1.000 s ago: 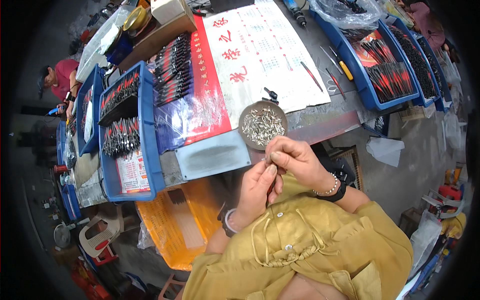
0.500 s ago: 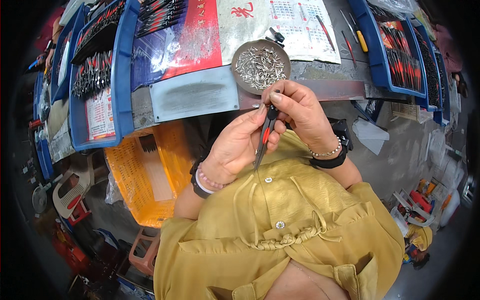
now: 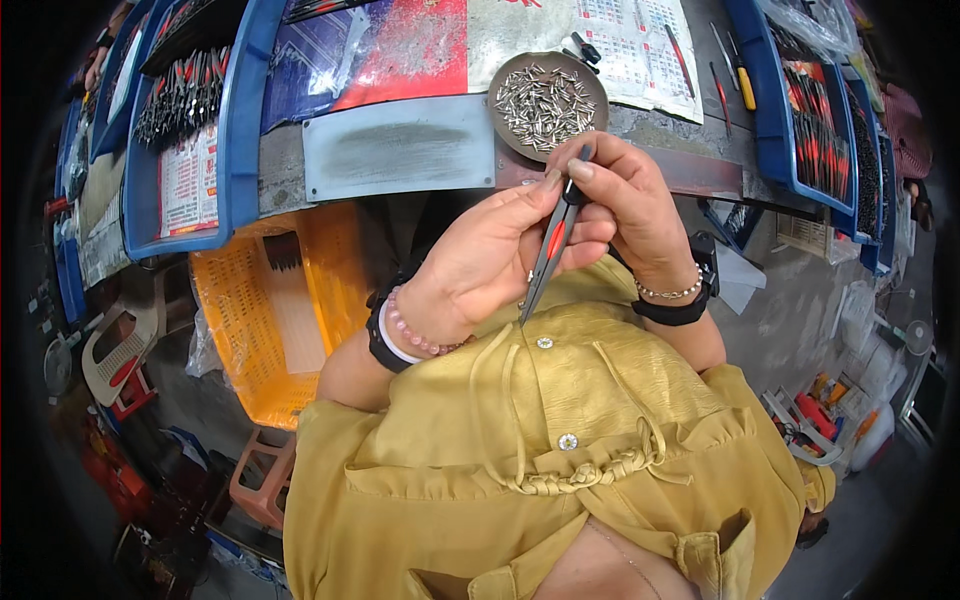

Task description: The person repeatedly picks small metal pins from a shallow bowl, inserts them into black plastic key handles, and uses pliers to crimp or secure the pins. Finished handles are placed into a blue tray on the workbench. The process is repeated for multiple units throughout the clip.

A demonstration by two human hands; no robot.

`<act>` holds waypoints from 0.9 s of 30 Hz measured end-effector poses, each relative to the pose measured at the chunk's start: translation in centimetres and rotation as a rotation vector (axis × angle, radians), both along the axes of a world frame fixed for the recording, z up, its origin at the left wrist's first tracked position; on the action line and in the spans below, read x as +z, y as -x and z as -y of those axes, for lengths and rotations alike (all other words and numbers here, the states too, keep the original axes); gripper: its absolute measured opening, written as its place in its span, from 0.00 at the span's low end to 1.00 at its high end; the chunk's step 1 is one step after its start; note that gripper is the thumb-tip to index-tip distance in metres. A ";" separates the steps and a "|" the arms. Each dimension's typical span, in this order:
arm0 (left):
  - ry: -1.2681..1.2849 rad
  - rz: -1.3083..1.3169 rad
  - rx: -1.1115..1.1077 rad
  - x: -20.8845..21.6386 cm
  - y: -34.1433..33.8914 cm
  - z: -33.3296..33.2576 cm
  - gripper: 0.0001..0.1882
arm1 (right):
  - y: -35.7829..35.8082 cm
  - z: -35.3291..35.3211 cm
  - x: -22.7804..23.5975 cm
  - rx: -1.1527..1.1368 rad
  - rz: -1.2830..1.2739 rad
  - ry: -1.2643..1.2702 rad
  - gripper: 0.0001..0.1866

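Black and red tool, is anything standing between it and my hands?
Nothing visible does: your right hand pinches the upper end of the black and red tool, and your left hand holds it from the side. The bowl of metal pieces sits beyond, not between.

The place looks like a workshop: blue bins [image 3: 241,145] on the worktop [image 3: 280,170] hold rows of look-alike black-and-red tools [image 3: 185,95], and a similar single tool [image 3: 553,248] is in the person's hands [image 3: 462,250]. A bowl [image 3: 517,143] heaped with small metal pins [image 3: 545,105], a screwdriver [image 3: 746,88], an orange crate [image 3: 335,280] and the grey floor [image 3: 790,335] also suggest it.
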State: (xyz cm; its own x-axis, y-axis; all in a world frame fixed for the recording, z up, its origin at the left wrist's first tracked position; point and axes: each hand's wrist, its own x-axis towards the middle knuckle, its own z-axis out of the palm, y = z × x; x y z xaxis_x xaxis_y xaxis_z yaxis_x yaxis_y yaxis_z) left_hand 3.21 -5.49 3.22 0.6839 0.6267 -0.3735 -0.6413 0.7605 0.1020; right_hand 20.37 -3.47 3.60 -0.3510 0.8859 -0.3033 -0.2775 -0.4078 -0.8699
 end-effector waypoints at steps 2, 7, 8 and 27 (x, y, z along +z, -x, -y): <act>0.026 0.048 0.018 -0.3 -0.2 -0.1 0.18 | 0.2 -0.4 -0.5 -0.008 -0.006 0.043 0.08; 0.089 0.110 0.029 -1.2 -0.3 -0.4 0.18 | 0.4 -0.9 -1.3 -0.012 -0.017 0.120 0.08; 0.085 0.116 0.030 -1.3 -0.3 -0.5 0.18 | 0.4 -1.0 -1.5 -0.006 -0.015 0.123 0.08; 0.109 0.150 0.062 -2.3 -0.1 -1.0 0.18 | 0.8 -1.7 -2.0 -0.004 -0.006 0.192 0.09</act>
